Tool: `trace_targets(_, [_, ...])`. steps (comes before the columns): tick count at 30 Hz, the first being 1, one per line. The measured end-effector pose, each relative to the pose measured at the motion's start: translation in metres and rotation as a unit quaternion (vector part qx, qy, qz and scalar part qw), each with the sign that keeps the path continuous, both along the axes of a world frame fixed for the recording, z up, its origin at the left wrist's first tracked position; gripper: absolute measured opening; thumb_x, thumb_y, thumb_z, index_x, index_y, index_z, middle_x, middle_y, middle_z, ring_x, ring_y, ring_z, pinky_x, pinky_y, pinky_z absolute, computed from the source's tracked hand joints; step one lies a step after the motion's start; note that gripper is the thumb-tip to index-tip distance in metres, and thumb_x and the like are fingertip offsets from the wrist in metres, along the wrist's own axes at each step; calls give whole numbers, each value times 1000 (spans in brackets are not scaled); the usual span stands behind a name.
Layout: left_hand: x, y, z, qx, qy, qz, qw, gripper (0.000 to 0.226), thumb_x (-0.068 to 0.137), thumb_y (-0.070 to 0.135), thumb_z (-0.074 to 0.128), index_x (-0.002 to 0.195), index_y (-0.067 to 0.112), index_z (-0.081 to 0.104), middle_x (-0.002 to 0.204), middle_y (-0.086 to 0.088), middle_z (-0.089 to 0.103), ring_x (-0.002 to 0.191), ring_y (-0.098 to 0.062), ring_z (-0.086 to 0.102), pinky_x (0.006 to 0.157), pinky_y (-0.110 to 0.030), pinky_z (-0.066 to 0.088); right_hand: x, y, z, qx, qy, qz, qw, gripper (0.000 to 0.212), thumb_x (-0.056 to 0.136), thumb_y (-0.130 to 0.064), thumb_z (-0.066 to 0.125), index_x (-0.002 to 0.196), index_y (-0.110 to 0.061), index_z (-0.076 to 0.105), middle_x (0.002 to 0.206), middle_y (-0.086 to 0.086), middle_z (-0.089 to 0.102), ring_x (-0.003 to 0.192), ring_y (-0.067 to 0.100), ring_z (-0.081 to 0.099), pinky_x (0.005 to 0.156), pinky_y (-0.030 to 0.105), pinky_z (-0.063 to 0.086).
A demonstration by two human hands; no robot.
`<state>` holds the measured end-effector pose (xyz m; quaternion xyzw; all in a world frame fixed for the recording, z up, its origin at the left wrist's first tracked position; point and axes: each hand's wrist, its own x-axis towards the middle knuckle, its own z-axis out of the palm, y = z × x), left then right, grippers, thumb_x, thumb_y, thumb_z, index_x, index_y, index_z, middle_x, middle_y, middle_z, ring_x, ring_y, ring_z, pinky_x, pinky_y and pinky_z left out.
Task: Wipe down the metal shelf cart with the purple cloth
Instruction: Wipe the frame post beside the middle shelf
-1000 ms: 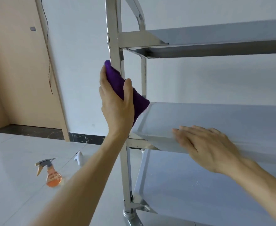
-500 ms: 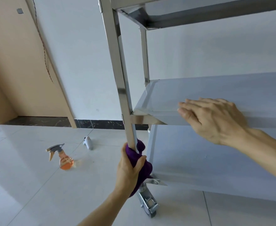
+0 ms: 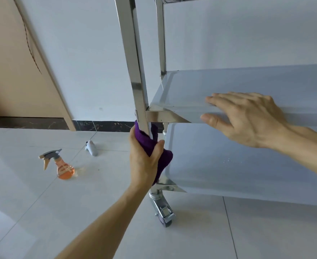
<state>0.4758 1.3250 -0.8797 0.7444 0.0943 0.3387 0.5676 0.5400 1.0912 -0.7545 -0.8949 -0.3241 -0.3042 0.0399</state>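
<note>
Both forearms are bare from the frame edge to the wrist; no sleeve, cuff or glove shows on either. The left hand (image 3: 144, 163) enters from about 7 o'clock on a long, slim forearm. The right hand (image 3: 247, 118) comes in from about 3 o'clock, with knuckles and tendons standing out across its back. No ring, watch or bracelet shows. The nails that can be seen are short and unpainted.
</note>
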Motion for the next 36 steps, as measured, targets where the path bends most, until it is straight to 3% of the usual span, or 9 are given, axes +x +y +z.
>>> trace_targets(6, [-20, 31, -42, 180, 204, -90, 958, 34, 92, 25, 59, 111, 39, 36, 97, 19, 56, 87, -12, 58, 65, -15, 42, 0, 4, 9, -35, 69, -26, 997, 74, 82, -78, 27, 135, -31, 49, 140, -12, 54, 128, 21, 52, 99, 42, 41])
trace_targets(9, [-21, 37, -35, 260, 355, -89, 894, 32, 93, 37, 55, 109, 18, 34, 86, 4, 50, 69, -14, 50, 54, -25, 36, -1, 0, 14, -62, 86, -6, 994, 75, 86, -76, 25, 138, -26, 46, 144, -8, 48, 134, 21, 43, 106, 44, 32])
trace_targets(12, [-26, 37, -22, 323, 452, -98, 826, 35, 92, 43, 52, 103, 12, 39, 78, 3, 44, 64, -9, 45, 48, -22, 31, -6, -5, 16, -82, -7, 39, 996, 63, 94, -61, 36, 135, -16, 52, 141, 3, 50, 132, 26, 44, 106, 45, 34])
trace_targets(16, [-26, 38, 4, 424, 493, -151, 744, 36, 91, 50, 51, 83, 14, 49, 76, 2, 49, 65, -10, 46, 53, -24, 35, -15, -15, 16, -103, -95, 111, 984, 49, 97, -45, 45, 128, -10, 59, 136, 10, 54, 125, 33, 50, 103, 46, 37])
trace_targets(20, [-16, 23, 31, 362, 560, -263, 697, 26, 79, 46, 62, 81, 20, 65, 82, -1, 68, 76, -18, 66, 72, -34, 57, -18, -21, 13, -112, -146, 156, 971, 38, 97, -33, 50, 123, -7, 62, 132, 13, 57, 118, 37, 53, 99, 46, 39])
trace_targets(28, [26, -25, 59, 377, 458, -275, 757, 25, 80, 38, 59, 98, 21, 64, 94, -1, 71, 84, -22, 69, 85, -43, 57, -25, -46, -73, -139, -42, 191, 971, 23, 92, -15, 56, 112, -8, 66, 108, 10, 64, 91, 32, 62, 75, 42, 52])
trace_targets(31, [37, -32, 44, 369, 388, -243, 809, 35, 73, 35, 54, 109, 32, 55, 95, 5, 68, 83, -16, 66, 76, -37, 56, 1, -70, -114, -127, 154, 77, 977, 44, 95, -38, 56, 133, -16, 55, 133, 4, 55, 120, 26, 53, 98, 38, 44])
trace_targets(33, [41, -39, 18, 400, 345, -202, 825, 42, 78, 28, 53, 119, 31, 47, 99, 3, 64, 84, -18, 62, 69, -34, 53, 16, -83, -144, -148, 262, -8, 954, 68, 94, -59, 45, 151, -25, 31, 158, 0, 28, 144, 20, 26, 115, 34, 24])
trace_targets(36, [36, -44, -33, 565, 311, -159, 747, 62, 84, 23, 51, 142, 20, 29, 128, -5, 52, 109, -26, 52, 87, -40, 48, 20, -92, -194, -190, 323, -70, 925, 90, 87, -75, 35, 156, -31, -4, 165, -4, -11, 152, 17, -8, 122, 40, 1])
